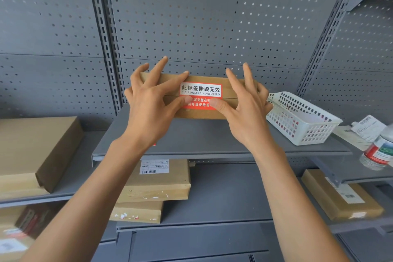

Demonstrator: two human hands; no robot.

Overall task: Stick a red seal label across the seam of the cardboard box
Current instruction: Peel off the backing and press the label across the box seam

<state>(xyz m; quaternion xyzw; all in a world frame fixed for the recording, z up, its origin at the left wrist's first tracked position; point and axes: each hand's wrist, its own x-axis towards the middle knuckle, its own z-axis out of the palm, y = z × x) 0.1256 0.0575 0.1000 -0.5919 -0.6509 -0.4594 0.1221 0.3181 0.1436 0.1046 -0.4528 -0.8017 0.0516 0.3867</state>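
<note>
A brown cardboard box point(228, 88) stands on the grey shelf point(191, 144), its front face towards me. A red and white seal label point(201, 91) lies across the horizontal seam on that face. My left hand point(148, 102) grips the box's left end, fingers spread over the top edge, and its thumb presses the label's lower left part. My right hand point(246, 102) holds the right end, its thumb pressing the label's lower right part. Both thumbs hide part of the label's red lower half.
A white plastic basket point(302, 119) sits on the shelf just right of the box. Plastic bottles point(380, 149) stand at the far right. Flat cardboard parcels point(36, 151) lie on the left shelf and below point(157, 185). Grey pegboard point(191, 17) backs the shelving.
</note>
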